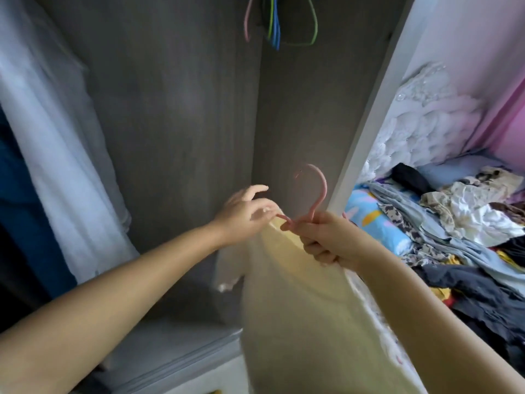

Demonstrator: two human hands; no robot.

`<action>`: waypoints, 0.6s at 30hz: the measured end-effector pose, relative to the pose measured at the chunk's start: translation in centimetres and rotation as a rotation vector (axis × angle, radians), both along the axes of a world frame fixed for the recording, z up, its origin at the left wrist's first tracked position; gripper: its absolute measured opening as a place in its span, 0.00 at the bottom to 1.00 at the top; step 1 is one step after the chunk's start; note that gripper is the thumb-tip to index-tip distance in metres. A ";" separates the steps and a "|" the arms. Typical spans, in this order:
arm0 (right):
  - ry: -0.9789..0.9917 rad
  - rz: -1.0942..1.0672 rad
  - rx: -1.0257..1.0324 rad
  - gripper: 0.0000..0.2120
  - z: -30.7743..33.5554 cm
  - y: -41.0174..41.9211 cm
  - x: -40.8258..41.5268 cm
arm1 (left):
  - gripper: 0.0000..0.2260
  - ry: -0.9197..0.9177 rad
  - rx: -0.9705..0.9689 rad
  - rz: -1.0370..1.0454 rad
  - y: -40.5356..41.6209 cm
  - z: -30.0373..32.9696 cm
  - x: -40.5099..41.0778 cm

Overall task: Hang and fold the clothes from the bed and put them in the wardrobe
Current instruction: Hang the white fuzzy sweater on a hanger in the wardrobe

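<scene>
Cream top [306, 308] hangs on the pink hanger [311, 191], which the right hand [321, 237] grips just under the hook, while the left hand [244, 211] sits loose-fingered at the near shoulder, touching the fabric, holding nothing. Garment's long axis drops straight down. I reckon the move is up and far toward the spare hangers [277, 21]; wardrobe frame [372, 115] crowds the right, open room left.

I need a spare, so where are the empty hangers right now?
The empty hangers hang at the head view's top centre, inside the wardrobe, above the pink hanger.
</scene>
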State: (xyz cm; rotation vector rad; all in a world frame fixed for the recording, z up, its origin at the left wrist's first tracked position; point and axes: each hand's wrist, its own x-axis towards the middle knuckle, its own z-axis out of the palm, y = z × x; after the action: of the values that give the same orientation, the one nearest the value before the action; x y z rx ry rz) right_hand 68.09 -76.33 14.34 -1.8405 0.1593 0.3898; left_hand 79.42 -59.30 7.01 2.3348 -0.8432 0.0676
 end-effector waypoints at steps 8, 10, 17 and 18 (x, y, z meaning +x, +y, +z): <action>-0.557 0.209 -0.513 0.17 4.3 2.7 2.8 | 0.18 -0.412 -0.341 0.067 5.3 4.9 4.5; -0.582 0.163 -0.814 0.10 4.1 2.5 2.9 | 0.20 -0.428 -0.353 0.086 7.1 6.3 6.5; -0.639 0.235 -0.760 0.13 7.9 7.1 6.1 | 0.28 -0.338 -0.244 0.163 12.3 9.5 13.4; -0.690 0.241 -0.733 0.14 8.8 8.2 6.8 | 0.28 -0.306 -0.279 0.184 13.2 9.8 14.5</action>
State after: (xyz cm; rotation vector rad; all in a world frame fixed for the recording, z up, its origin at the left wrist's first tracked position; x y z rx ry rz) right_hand 74.86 -68.10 23.14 -2.6180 -0.4561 -0.1961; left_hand 93.87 -46.06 16.81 2.1574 -0.7062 0.5956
